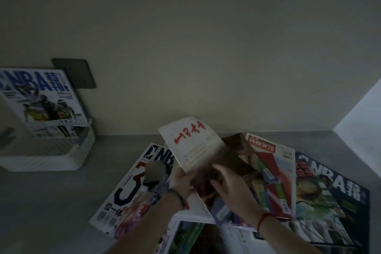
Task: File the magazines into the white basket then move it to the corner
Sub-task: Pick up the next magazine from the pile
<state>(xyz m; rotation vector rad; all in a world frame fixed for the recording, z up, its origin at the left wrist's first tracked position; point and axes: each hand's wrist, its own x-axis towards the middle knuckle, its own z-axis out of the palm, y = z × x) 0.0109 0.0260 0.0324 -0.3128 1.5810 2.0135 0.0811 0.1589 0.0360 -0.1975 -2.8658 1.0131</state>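
- Dim, blurry shot, so detail is limited.
- My left hand is closed on the bottom edge of a white booklet w/ red brush lettering; booklet is lifted and tilted up off the pile.
- My right hand is over a dark-covered magazine just behind/under the booklet. Fingers are curled onto it, but can't tell if it's an actual grip or just resting, too blurred.
- Beaded band on left wrist, red string on right wrist.
- Rest of the magazines are spread loose on the grey bench at centre-right, overlapping: NBA issue w/ big "3" to the left of my hands, red-title magazine to the right, dark NBA issue far right, a few more under my forearms near the bottom edge.
- White basket sits on the bench at far left, against the wall, well apart from the pile.
- One NBA magazine already stands upright in the basket, leaning back toward the wall.
- Dark plate on the wall behind that magazine.
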